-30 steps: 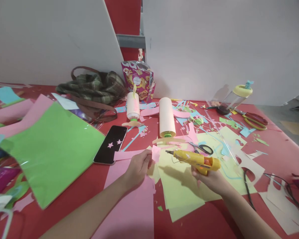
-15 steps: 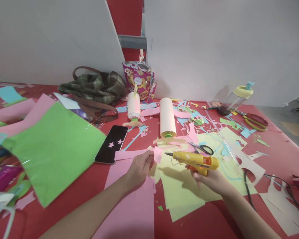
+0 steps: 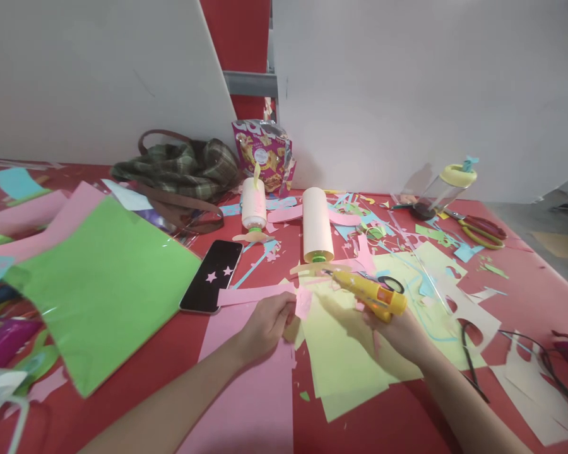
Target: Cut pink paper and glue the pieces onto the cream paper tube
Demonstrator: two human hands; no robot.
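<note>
My left hand [image 3: 269, 320] is closed on a pink paper strip [image 3: 255, 294], pinching it near its right end above the pink sheet [image 3: 246, 384]. My right hand [image 3: 395, 331] grips a yellow glue gun [image 3: 369, 293], whose nozzle points left and up, close to the base of a cream paper cylinder [image 3: 317, 224]. Under the gun lie pale yellow sheets [image 3: 350, 366]. A pair of black-handled scissors [image 3: 390, 284] is partly hidden behind the gun. Left of my left hand is a phone [image 3: 211, 277] with two pink stars on it.
A smaller cylinder [image 3: 254, 205], a snack bag [image 3: 265, 154] and a plaid bag [image 3: 180, 167] stand at the back. Green sheets [image 3: 108, 290] lie left. A bottle [image 3: 445, 189], pliers [image 3: 483, 231], a black cable [image 3: 471, 372] and paper scraps are at the right.
The glue gun has tilted, its nozzle swinging up toward the large cylinder's base, and has shifted slightly left with my right hand. My left hand stays nearly still on the strip.
</note>
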